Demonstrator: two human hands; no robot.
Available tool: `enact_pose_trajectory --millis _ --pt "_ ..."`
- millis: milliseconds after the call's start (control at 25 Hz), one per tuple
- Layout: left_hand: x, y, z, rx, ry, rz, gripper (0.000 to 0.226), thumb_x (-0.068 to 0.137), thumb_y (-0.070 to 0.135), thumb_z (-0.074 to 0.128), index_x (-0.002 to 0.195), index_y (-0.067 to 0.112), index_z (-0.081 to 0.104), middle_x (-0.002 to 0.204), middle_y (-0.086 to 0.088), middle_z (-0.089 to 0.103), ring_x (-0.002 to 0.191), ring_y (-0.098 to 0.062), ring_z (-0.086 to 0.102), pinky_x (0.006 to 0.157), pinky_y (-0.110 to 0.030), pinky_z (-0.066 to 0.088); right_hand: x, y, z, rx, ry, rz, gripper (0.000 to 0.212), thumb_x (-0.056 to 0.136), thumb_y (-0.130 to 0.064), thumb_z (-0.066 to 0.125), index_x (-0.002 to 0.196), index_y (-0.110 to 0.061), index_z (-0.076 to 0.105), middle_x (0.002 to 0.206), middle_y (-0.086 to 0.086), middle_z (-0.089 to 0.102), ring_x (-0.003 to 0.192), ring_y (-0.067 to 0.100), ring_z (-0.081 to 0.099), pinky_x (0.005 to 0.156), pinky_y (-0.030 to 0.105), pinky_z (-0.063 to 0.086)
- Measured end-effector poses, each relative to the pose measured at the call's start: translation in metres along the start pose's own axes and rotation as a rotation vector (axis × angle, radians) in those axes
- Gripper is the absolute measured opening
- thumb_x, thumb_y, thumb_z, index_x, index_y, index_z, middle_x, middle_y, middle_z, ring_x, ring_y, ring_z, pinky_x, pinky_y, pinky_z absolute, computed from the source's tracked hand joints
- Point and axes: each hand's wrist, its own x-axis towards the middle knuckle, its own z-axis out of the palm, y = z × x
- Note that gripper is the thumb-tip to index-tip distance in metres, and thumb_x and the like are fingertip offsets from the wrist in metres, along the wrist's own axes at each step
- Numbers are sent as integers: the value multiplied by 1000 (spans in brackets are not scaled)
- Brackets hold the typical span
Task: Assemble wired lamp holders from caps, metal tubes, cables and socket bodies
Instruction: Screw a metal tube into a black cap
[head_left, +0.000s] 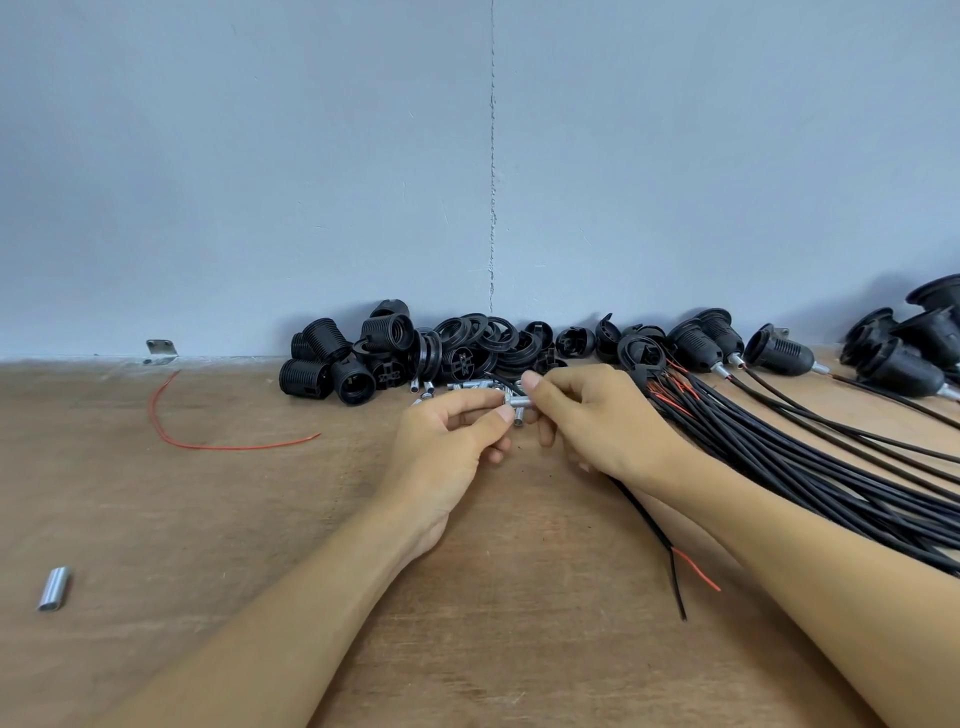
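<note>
Pinching a short metal tube (519, 401) crosswise just above the wooden table (208, 519), you have it held from both sides. Your left hand (452, 441) closes thumb and forefinger on its left end with the other fingers curled under. Your right hand (592, 415) nips the right end between thumb and forefinger, the rest folded beneath. A second tube (518, 417) stands end-down just under the first, beside your left thumb; which fingers hold it cannot be told. A black cable (649, 519) comes out from under your right hand and lies on the table between your forearms, its near end split into a black lead and a red one. Just beyond your fingertips lie loose tubes (467, 385). Behind them, against the wall, sit threaded socket bodies (332, 364) and a heap of caps (488, 338). To your right a bundle of cables (779, 457) fans across the table, and wired lamp holders (779, 356) lie past it. Well to your left are a curved red wire (171, 431), a metal bracket (161, 351) at the wall and, nearer you, a lone metal sleeve (53, 588).
</note>
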Motion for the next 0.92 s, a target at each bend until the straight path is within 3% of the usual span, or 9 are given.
enact_pose_trajectory --millis 80,160,240,360,520,680,840,920 --pt "0 0 1 14 2 5 15 90 2 73 102 10 74 70 2 73 63 -8 66 59 -17 53 0 0 0 19 17 28 48 102 -49 46 80 -12 66 62 2 69 34 15 48 37 19 37" --pt "0 1 1 13 5 4 15 91 1 72 104 9 73 69 2 72 62 -7 66 59 -17 53 1 0 -3 93 -19 -1 31 100 -40 55 91 -12 65 71 1 71 35 17 47 36 19 34" --pt "-1 2 1 14 2 4 16 91 1 72 104 9 73 70 2 72 62 -8 66 60 -18 54 2 2 -4 97 -53 -19 22 99 -32 59 88 -14 65 71 1 71 35 16 47 36 18 34" --pt "-3 2 2 35 -7 15 16 91 1 73 102 13 74 72 4 73 64 -8 66 61 -18 54 2 3 -1 82 -23 25 46 102 -46 49 74 -12 63 61 7 67 33 16 46 37 15 34" --pt "-3 4 2 33 -4 9 16 91 0 71 105 8 74 74 0 72 62 -7 65 60 -18 54 3 2 -4 124 -73 -7 24 97 -36 63 87 -14 65 63 -2 66 36 15 47 37 19 34" --pt "-5 4 3 58 -11 18 17 90 1 73 100 15 74 73 4 73 63 -6 66 60 -17 54 4 5 -1 90 -39 58 51 101 -52 47 73 -13 63 56 6 65 33 15 45 36 16 34" --pt "-4 4 3 58 3 15 16 91 0 72 103 9 74 77 -2 73 63 -7 65 60 -18 53 4 4 -5 170 -127 27 24 97 -36 63 91 -13 64 68 -1 67 36 15 47 36 20 33" --pt "-4 4 3 61 -2 14 16 91 0 72 102 11 74 75 1 73 63 -6 65 60 -17 53 4 5 -3 134 -139 60 39 101 -43 54 82 -11 64 61 3 66 34 15 45 35 18 32"
